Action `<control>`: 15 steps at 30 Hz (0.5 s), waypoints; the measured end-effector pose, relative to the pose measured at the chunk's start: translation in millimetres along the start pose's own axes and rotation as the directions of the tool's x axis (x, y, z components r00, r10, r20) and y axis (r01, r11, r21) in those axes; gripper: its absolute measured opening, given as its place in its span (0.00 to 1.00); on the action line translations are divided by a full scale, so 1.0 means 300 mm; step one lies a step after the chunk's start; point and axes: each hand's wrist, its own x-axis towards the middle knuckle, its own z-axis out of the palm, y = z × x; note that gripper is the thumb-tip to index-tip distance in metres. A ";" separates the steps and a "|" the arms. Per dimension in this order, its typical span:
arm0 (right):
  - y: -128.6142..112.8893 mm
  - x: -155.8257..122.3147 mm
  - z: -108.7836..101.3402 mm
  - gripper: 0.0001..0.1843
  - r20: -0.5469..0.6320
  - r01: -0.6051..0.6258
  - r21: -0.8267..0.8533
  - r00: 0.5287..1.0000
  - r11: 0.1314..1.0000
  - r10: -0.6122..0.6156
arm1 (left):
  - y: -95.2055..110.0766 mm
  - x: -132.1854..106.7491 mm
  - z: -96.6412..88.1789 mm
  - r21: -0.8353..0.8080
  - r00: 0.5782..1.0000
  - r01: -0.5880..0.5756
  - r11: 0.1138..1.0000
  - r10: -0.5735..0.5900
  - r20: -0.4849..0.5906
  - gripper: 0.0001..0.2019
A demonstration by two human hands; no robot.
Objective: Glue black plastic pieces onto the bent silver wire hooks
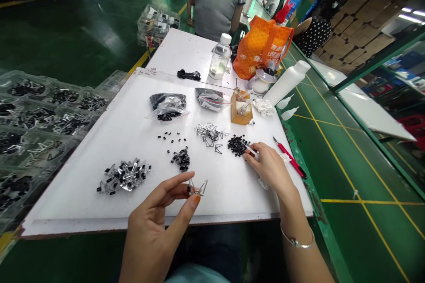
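My left hand (169,208) pinches a small V-shaped metal frame (199,189) between thumb and fingers, above the table's near edge. A small black piece shows on the frame's left side. My right hand (267,163) is closed round a translucent dropper bottle (263,183), mostly hidden by the palm. The bottle's pale nozzle points at a pile of small black pieces (237,145); whether it touches one I cannot tell. Behind lie loose metal frames (210,133). Another black heap (181,160) lies beyond my left hand, and frames with black pieces on them (128,176) are piled at left.
Two bags of black parts (168,105) lie farther back, near an amber box (241,112). A white bottle (288,83), a clear bottle (220,57) and an orange bag (260,48) stand behind. A red craft knife (290,159) lies at right. Sorting trays (66,110) flank the table; people sit beyond.
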 end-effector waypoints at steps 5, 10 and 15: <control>0.003 -0.002 -0.019 0.07 -0.049 0.001 0.118 0.999 0.993 0.005 | -0.001 0.010 0.010 -0.114 1.000 0.027 0.993 -0.028 -0.004 0.19; -0.012 -0.021 -0.032 0.12 -0.187 -0.039 0.397 0.975 0.917 0.122 | 0.006 0.008 0.024 -0.238 0.997 0.071 0.969 -0.072 0.003 0.17; -0.073 -0.078 0.007 0.18 -0.253 -0.014 0.712 0.928 0.702 0.274 | 0.000 0.014 0.028 -0.299 0.992 0.128 0.946 -0.118 0.051 0.17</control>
